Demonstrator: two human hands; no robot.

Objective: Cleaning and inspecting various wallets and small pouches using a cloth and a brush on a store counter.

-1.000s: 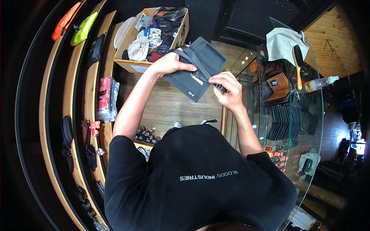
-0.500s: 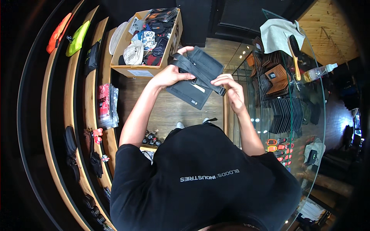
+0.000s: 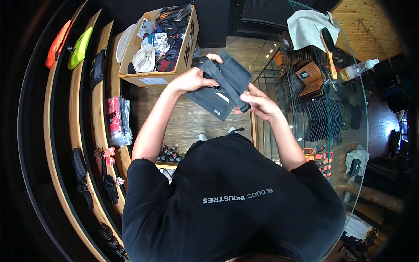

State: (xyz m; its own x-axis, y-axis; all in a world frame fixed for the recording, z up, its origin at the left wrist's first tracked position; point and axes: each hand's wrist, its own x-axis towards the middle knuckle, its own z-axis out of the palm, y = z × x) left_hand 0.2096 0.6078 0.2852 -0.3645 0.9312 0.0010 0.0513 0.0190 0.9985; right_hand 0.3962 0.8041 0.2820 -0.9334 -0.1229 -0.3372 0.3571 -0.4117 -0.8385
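Observation:
A flat black pouch (image 3: 208, 101) with a wide black webbing strap (image 3: 224, 84) is held up in front of me, above the floor. It looks folded open, with a second black panel (image 3: 238, 72) at its upper right and a small pale tag near its middle. My left hand (image 3: 192, 79) grips the pouch's left side, thumb pressed on top near the strap. At the lower right, my right hand (image 3: 261, 104) has its fingers closed around the strap's end by a black buckle (image 3: 244, 106). Some of those fingertips are hidden behind it.
A cardboard box (image 3: 187, 48) full of caps and fabric goods stands beyond my left hand. Wooden shelves (image 3: 76, 118) with pouches run along the left. On the right, a glass display case (image 3: 279, 144) holds wallets (image 3: 310, 77); a brush (image 3: 330, 56), grey cloth (image 3: 307, 28) and spray bottle (image 3: 355, 70) lie there.
My right hand has shifted lower around the strap's buckle end, and its fingers have changed position. The pouch has tilted slightly. My left hand keeps its grip. The whole view has shifted a little.

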